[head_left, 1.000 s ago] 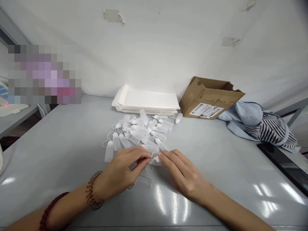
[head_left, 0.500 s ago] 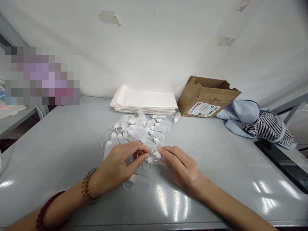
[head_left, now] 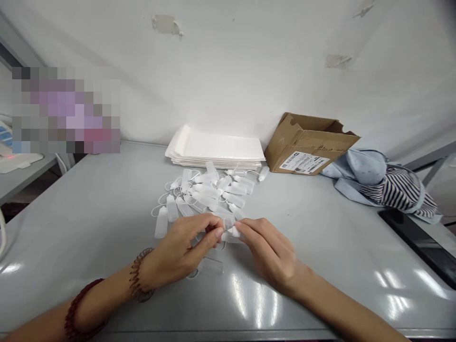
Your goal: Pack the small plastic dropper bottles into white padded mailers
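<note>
Small translucent squeeze bottles (head_left: 208, 191) with white caps and thin strap loops lie in a loose pile beyond my hands. My right hand (head_left: 267, 249) is closed around one squeeze bottle (head_left: 234, 232), its white cap end showing at the fingertips. Thumb and forefinger of my left hand (head_left: 188, 244) pinch together at the same bottle's cap end, where a thin white strap shows; the exact grip is partly hidden. Another bottle (head_left: 212, 266) lies on its side on the table, nearer to me, partly behind my left hand.
A stack of white padded envelopes (head_left: 221, 147) sits against the wall behind the pile. To its right, an open cardboard box (head_left: 309, 147) leans tilted. Blue and striped cloth (head_left: 399, 185) and a black phone (head_left: 420, 247) lie on the grey table (head_left: 320, 228) at right.
My left hand has turned slightly and its fingertips have come closer together at the bottle's cap end. My right hand keeps its hold. The whole view has shifted a little.
</note>
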Demonstrator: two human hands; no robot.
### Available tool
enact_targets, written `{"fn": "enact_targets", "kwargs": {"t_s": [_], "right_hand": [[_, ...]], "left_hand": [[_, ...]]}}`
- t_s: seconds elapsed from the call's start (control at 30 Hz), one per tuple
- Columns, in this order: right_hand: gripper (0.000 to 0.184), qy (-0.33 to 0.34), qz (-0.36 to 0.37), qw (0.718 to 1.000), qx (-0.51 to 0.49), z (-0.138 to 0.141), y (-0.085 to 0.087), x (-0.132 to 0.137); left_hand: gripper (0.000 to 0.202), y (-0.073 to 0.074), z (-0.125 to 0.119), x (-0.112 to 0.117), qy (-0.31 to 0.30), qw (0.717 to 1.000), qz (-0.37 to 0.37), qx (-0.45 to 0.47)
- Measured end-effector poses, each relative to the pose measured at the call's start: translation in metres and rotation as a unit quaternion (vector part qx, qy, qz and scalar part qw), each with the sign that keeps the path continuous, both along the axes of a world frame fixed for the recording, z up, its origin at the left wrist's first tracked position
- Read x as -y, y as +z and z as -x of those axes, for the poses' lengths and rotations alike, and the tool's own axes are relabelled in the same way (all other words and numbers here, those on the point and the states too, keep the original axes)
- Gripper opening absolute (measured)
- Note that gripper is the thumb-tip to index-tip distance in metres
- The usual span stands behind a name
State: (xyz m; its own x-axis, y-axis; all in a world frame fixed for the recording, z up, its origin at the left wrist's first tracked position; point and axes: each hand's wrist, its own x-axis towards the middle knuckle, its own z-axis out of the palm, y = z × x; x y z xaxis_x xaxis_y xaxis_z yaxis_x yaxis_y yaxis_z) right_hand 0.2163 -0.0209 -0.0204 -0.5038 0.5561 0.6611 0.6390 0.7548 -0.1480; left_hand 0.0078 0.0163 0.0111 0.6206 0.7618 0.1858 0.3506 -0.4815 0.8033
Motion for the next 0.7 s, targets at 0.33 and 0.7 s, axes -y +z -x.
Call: {"fn": "enact_targets", "kwargs": {"t_s": [0.33, 0.7], "right_hand": [[0.039, -0.012, -0.013, 1.0, 0.024, -0.003, 0.007, -0.004], [0.035, 0.022, -0.027, 0.998, 0.045, -0.001, 0.017, -0.004]], "left_hand": [[0.031, -0.004, 0.002, 0.0, 0.022, 0.999, -0.001, 0.025], [0.017, -0.004, -0.001, 0.003, 0.02, 0.997, -0.067, 0.02]]}}
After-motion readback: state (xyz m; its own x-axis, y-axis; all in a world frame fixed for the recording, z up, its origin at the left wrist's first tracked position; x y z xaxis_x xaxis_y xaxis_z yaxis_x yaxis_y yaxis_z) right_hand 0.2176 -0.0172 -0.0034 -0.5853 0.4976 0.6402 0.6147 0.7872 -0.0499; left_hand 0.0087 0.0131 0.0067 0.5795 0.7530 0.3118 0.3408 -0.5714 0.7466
